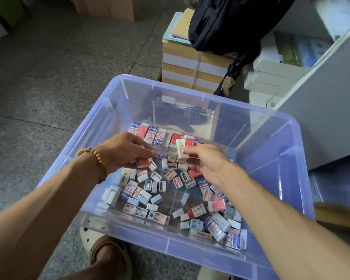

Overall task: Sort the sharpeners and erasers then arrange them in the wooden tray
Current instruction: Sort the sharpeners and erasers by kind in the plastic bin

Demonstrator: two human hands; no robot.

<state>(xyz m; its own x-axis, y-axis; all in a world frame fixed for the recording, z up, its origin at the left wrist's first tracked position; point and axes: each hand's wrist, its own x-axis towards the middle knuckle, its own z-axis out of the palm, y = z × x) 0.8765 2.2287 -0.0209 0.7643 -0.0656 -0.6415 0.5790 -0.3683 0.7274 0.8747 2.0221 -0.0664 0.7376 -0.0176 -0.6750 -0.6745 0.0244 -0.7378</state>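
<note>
Near edge: the front rim of a clear bluish plastic bin (190, 251) is seen closest, with a sandalled foot (107, 253) on the tiled floor (49, 77) below it.
Left hand (125, 152): fingers are curled round a red-sleeved eraser (144, 161), lifted just above the loose pile; a beaded bracelet (95, 158) is worn on the wrist.
Right hand (206, 164): a white eraser (181, 151) is pinched between thumb and fingertips, held beside a row of erasers (160, 136) stood on edge at the far side of the bin.
Surroundings: stacked paper reams (190, 63) and a black bag (230, 21) are seen beyond the bin.
Pile: loose sharpeners (156, 176) and erasers in pale blue, pink, white and red are scattered over the bin's floor.
</note>
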